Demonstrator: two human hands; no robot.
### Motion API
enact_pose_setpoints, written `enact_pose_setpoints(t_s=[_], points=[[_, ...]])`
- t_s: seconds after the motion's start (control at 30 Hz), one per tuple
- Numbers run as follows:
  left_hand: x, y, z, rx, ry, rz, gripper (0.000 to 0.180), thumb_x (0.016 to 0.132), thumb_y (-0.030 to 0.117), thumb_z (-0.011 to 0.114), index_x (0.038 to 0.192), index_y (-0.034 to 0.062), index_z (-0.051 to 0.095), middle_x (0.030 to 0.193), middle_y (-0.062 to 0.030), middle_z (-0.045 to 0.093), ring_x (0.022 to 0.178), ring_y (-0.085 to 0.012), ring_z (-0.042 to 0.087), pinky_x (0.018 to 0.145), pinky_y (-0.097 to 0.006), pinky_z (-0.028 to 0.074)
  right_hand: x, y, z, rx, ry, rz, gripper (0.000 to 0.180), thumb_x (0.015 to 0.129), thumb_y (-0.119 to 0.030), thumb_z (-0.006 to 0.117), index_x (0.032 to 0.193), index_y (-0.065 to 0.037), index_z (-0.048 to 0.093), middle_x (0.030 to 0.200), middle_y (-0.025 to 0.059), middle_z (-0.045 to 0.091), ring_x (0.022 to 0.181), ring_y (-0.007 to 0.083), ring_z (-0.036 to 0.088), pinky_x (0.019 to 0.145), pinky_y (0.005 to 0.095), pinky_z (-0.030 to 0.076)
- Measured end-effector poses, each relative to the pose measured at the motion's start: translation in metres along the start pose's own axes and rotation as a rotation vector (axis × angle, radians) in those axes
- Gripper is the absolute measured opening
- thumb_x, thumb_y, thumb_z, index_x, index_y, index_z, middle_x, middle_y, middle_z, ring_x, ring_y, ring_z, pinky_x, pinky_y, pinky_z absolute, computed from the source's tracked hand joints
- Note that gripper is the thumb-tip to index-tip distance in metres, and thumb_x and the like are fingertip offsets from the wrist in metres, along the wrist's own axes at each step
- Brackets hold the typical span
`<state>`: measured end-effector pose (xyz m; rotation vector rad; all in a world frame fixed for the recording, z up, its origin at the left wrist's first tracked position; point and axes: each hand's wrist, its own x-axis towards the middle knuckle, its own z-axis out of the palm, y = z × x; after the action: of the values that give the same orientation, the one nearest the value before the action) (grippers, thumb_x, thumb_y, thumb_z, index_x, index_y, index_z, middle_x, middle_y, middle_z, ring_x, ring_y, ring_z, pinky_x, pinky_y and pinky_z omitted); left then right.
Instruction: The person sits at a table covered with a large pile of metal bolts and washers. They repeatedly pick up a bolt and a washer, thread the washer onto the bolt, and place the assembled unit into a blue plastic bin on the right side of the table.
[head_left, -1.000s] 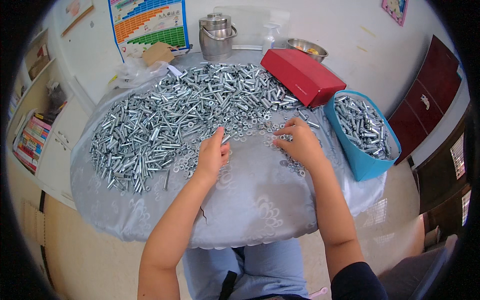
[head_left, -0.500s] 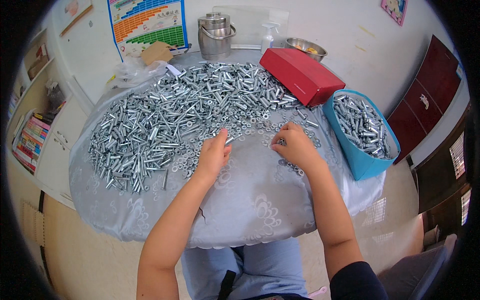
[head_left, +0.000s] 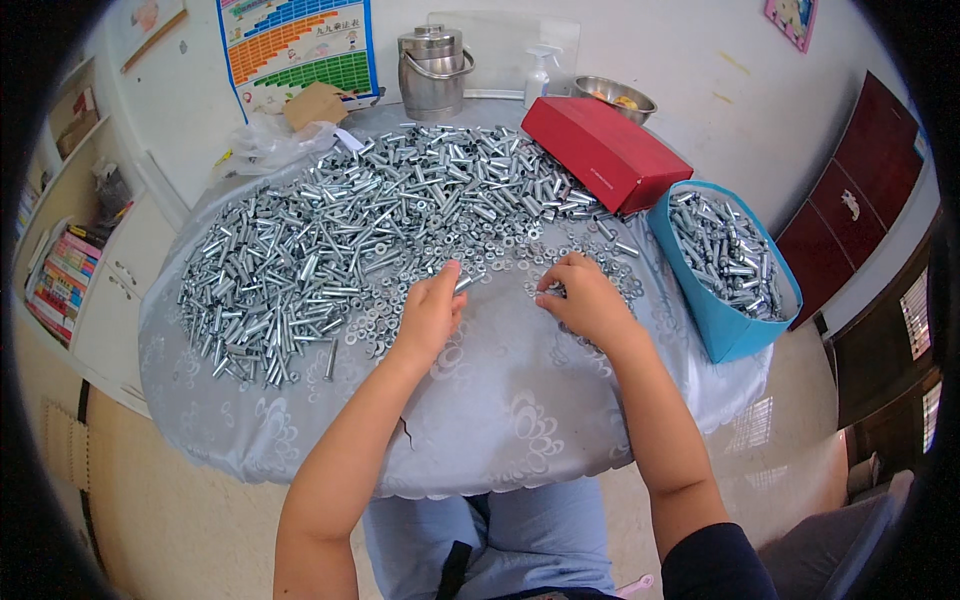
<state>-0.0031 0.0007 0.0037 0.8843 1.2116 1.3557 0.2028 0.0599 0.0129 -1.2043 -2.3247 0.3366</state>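
Observation:
My left hand [head_left: 430, 315] is closed around a short silver metal bolt [head_left: 470, 281], whose end sticks out past the thumb. To its right, my right hand [head_left: 590, 300] hovers low over scattered washers [head_left: 615, 268], thumb and fingertips pinched together. Whatever lies between those fingertips is too small to make out. Beyond both hands spreads a big heap of silver bolts and metal sleeves [head_left: 300, 240]. Loose nuts and washers [head_left: 375, 325] lie along the heap's near edge, beside my left hand.
A turquoise bin [head_left: 715, 325] full of metal bolts stands on the right of the cloth-covered table [head_left: 470, 430]. Behind the heap are a red box [head_left: 605, 150], a steel pot [head_left: 432, 80], a spray bottle [head_left: 537, 78], a metal bowl [head_left: 640, 108] and a plastic bag [head_left: 270, 150].
My right hand has shifted slightly left, its fingertips drawing closer together. My left hand stays almost in place, still holding the bolt.

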Motion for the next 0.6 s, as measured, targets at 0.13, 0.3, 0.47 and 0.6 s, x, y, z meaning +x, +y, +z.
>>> enact_pose_setpoints(t_s=[0.13, 0.3, 0.47, 0.6], points=[[0.0006, 0.0005, -0.0012, 0.004, -0.014, 0.018, 0.044, 0.086, 0.043, 0.047, 0.057, 0.0109, 0.040, 0.054, 0.0019, 0.041, 0.041, -0.0046, 0.031, 0.038, -0.021, 0.022, 0.0002, -0.0012, -0.0007, 0.014, -0.002, -0.023, 0.015, 0.069, -0.014, 0.067, 0.081, -0.006, 0.064, 0.090, 0.0137, 0.055, 0.094, 0.0300, 0.051, 0.082, 0.0365, 0.042], [-0.0004, 0.0007, -0.0004, 0.024, -0.001, 0.025, 0.045, 0.086, 0.043, 0.047, 0.056, 0.0113, 0.038, 0.054, 0.0014, 0.041, 0.042, -0.0048, 0.032, 0.038, -0.021, 0.023, 0.0011, 0.0011, 0.0007, 0.040, -0.019, -0.035, 0.015, 0.069, -0.014, 0.066, 0.080, -0.005, 0.064, 0.092, 0.0142, 0.056, 0.095, 0.0306, 0.050, 0.084, 0.0365, 0.041], [0.0001, 0.0003, -0.0002, 0.034, 0.020, 0.038, 0.045, 0.086, 0.043, 0.048, 0.056, 0.0110, 0.038, 0.055, 0.0004, 0.043, 0.043, -0.0052, 0.033, 0.039, -0.021, 0.024, 0.0013, 0.0011, -0.0011, 0.056, -0.035, -0.044, 0.018, 0.070, -0.012, 0.066, 0.086, -0.007, 0.065, 0.094, 0.0134, 0.055, 0.097, 0.0298, 0.049, 0.085, 0.0355, 0.040], [0.0006, 0.0007, -0.0011, 0.026, 0.039, 0.042, 0.046, 0.086, 0.044, 0.047, 0.056, 0.0108, 0.037, 0.054, 0.0002, 0.042, 0.044, -0.0051, 0.033, 0.039, -0.021, 0.025, 0.0008, -0.0018, -0.0051, 0.052, -0.069, -0.065, 0.019, 0.070, -0.011, 0.066, 0.089, -0.010, 0.066, 0.096, 0.0120, 0.054, 0.097, 0.0275, 0.049, 0.085, 0.0339, 0.041]])
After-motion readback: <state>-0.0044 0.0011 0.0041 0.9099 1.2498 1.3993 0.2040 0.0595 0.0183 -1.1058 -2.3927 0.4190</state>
